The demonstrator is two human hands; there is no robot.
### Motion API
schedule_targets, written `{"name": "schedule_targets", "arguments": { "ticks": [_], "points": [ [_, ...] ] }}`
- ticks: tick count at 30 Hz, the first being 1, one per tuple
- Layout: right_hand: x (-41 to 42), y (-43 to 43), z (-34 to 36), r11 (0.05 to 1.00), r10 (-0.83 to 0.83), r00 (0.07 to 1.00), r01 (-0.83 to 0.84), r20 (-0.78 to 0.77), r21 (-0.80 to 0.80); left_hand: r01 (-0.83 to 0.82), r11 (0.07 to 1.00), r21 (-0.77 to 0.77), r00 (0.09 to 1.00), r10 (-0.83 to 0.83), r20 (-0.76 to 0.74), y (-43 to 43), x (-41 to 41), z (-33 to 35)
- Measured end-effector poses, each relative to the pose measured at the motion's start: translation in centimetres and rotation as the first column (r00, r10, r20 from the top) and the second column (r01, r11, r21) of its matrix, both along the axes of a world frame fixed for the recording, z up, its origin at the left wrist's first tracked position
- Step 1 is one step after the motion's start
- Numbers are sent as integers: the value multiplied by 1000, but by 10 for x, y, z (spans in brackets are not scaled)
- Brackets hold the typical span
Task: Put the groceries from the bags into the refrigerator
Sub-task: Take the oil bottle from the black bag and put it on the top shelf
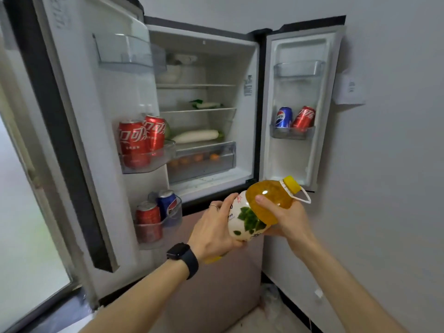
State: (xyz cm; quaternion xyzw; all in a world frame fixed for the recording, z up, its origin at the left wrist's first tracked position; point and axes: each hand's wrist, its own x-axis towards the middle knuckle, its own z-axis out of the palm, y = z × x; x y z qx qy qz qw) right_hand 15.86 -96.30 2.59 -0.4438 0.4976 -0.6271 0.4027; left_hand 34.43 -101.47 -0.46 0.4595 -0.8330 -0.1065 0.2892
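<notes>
Two hands hold one bottle of yellow oil (pixel 265 207) in front of the open refrigerator (pixel 204 56), below the level of its lowest shelf and just ahead of the foot of the right door (pixel 300 97). The bottle is tilted, its yellow cap (pixel 291 184) up and to the right, a white carry loop hanging off the neck, and its white label with green leaves facing the camera. The left hand (pixel 213 230) wraps the lower, labelled end, fingers curled closed around it; a ring shows on one finger and a black watch (pixel 182 257) sits on that wrist. The right hand (pixel 284 221) cups the upper body from beneath, thumb pressed on the yellow shoulder, fingers closed under it. Seven cans are in view: two red cans (pixel 140 140) in the middle bin of the left door (pixel 79 116), one red and one blue can (pixel 156 212) in its bottom bin, and one blue and one red can (pixel 295 117) in the middle bin of the right door. That makes four red and two blue plainly, plus a seventh partly hidden behind the bottom-left pair. Inside, one long white radish (pixel 195 136) lies on a shelf, a green-and-white packet (pixel 204 104) on the shelf above, and several orange fruits (pixel 197 158) show through the clear drawer. The top bins of both doors hold nothing visible.
</notes>
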Motion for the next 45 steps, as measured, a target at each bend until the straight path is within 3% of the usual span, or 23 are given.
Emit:
{"name": "schedule_targets", "arguments": {
  "ticks": [10, 13, 18, 30, 35, 45],
  "points": [
    [-111, -127, 30, 978, 144, 989, -138, 27, -157, -55, 970, -239, 981, 97, 170, -134, -100, 53],
    [-136, -170, 53, 957, 229, 972, -215, 55, -196, -97, 946, -310, 973, 156, 170, -170, -119, 79],
    [-139, -235, 89, 935, 239, 967, -205, 86, -291, -148, 907, -393, 958, 230, 171, -222, -124, 123],
    [-85, -412, 176, 734, 1, 995, 64, 95, -676, -75, 733, -676, 960, 237, 150, -422, -90, 256],
    [-63, -488, 215, 662, -28, 988, 132, 151, -738, -51, 691, -721, 967, 214, 137, -495, -77, 306],
    [-58, -569, 256, 572, -163, 978, 203, 132, -795, -39, 666, -745, 990, 128, 62, -577, -78, 342]
  ]
}}
